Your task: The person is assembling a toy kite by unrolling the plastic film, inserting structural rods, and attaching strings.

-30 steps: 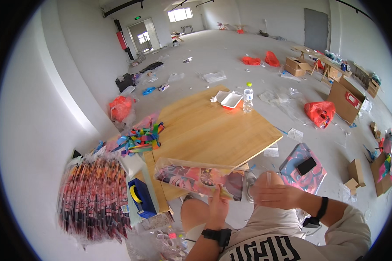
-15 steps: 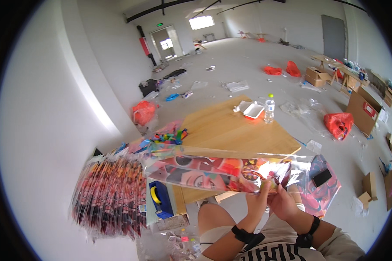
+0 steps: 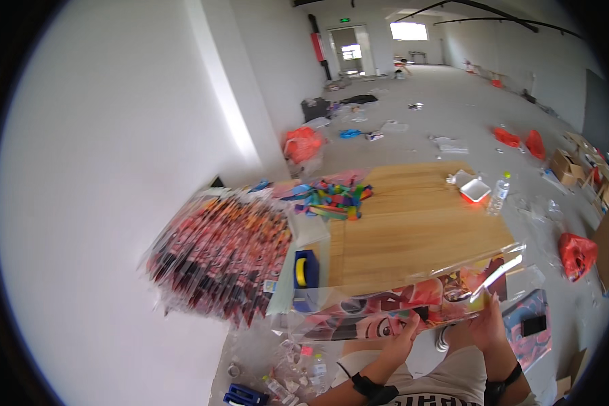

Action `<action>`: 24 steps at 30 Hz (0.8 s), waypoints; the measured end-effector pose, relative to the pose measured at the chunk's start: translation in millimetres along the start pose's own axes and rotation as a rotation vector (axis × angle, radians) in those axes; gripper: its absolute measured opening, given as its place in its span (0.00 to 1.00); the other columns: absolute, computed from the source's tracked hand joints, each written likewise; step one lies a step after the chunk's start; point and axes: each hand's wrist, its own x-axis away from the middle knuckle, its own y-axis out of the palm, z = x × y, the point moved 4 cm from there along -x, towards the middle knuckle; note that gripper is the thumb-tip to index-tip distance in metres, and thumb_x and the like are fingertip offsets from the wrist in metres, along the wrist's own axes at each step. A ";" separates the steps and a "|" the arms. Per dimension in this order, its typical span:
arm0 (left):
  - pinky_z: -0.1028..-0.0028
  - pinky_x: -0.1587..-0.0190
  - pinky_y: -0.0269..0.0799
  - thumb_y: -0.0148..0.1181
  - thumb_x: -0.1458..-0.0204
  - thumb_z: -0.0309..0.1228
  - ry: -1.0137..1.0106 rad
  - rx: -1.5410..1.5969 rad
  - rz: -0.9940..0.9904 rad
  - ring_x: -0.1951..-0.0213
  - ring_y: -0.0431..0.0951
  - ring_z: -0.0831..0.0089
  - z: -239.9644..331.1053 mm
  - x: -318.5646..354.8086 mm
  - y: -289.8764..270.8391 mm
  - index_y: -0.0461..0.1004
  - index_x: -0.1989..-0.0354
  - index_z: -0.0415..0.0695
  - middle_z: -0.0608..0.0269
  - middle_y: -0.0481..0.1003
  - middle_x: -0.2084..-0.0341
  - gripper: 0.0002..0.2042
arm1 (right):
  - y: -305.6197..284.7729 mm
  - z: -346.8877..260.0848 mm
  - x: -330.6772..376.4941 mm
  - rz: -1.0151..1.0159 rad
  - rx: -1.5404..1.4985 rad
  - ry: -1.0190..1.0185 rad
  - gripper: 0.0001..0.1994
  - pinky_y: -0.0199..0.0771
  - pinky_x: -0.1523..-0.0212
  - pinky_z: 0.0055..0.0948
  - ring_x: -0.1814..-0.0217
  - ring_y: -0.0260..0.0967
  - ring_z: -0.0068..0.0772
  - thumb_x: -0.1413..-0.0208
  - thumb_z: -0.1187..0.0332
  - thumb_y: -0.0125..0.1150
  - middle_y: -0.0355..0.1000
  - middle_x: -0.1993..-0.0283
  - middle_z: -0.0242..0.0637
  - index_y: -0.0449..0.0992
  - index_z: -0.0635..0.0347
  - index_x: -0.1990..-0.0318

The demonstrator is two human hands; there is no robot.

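Across my lap and the near edge of the table lies a long clear plastic sleeve [image 3: 369,301] with a folded, brightly printed sheet [image 3: 446,289] inside; a cartoon eye shows on it. My left hand [image 3: 404,340] pinches the sleeve's near edge around its middle. Close to the right end, my right hand [image 3: 488,326] grips it, fingers partly hidden behind the plastic. A blue tape dispenser [image 3: 306,271] with a yellow core stands just beyond the sleeve's left end. Left of that, a big pile of similar sleeved prints [image 3: 220,254] is stacked in overlapping rows.
Colourful strips [image 3: 331,199] lie in a heap on the wooden table [image 3: 419,223]. A food tray [image 3: 476,191] and water bottle [image 3: 499,195] stand at its far right corner. A phone [image 3: 534,325] rests on a printed sheet at right. Bottles and another blue dispenser [image 3: 245,394] are below left.
My view has swung left, so the scene sits further right. My hands, close together before, are now apart, the left one further left along the sleeve, which has lowered toward my lap.
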 end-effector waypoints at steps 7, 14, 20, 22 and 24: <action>0.57 0.41 0.72 0.54 0.35 0.38 0.251 0.101 -0.039 0.51 0.78 0.70 104.9 29.8 20.8 0.71 0.48 0.48 0.64 0.78 0.56 0.12 | 45.9 50.0 6.0 -0.423 0.251 0.326 0.20 0.75 0.45 0.49 0.45 0.75 0.48 0.36 0.59 0.55 0.73 0.43 0.44 0.68 0.59 0.41; 0.84 0.78 0.65 0.59 0.38 0.38 0.865 -0.308 0.468 0.72 0.76 0.83 301.0 66.6 -42.6 0.71 0.58 0.54 0.73 0.77 0.69 0.06 | -62.3 71.5 -18.6 -0.047 0.318 0.367 0.22 0.74 0.46 0.49 0.49 0.73 0.47 0.39 0.55 0.58 0.74 0.46 0.44 0.69 0.55 0.42; 0.85 0.80 0.59 0.61 0.40 0.40 0.992 -0.036 0.625 0.78 0.67 0.83 429.5 88.6 -129.9 0.69 0.60 0.52 0.73 0.72 0.74 0.09 | -121.4 78.7 -20.6 0.019 0.183 0.347 0.20 0.68 0.43 0.41 0.42 0.67 0.37 0.40 0.54 0.58 0.71 0.44 0.32 0.72 0.46 0.42; 0.84 0.80 0.59 0.61 0.40 0.41 1.045 -0.075 0.619 0.77 0.69 0.82 462.0 93.1 -131.6 0.72 0.64 0.49 0.70 0.73 0.74 0.10 | -127.7 82.7 -18.2 0.070 0.161 0.307 0.20 0.68 0.44 0.39 0.42 0.66 0.35 0.40 0.53 0.58 0.71 0.43 0.30 0.72 0.45 0.42; 0.86 0.79 0.63 0.60 0.39 0.40 1.080 -0.068 0.533 0.76 0.70 0.83 501.0 93.5 -148.9 0.72 0.64 0.47 0.69 0.74 0.74 0.10 | -126.3 87.5 -22.5 0.072 0.129 0.317 0.21 0.67 0.43 0.39 0.42 0.66 0.34 0.41 0.53 0.58 0.71 0.43 0.27 0.72 0.44 0.42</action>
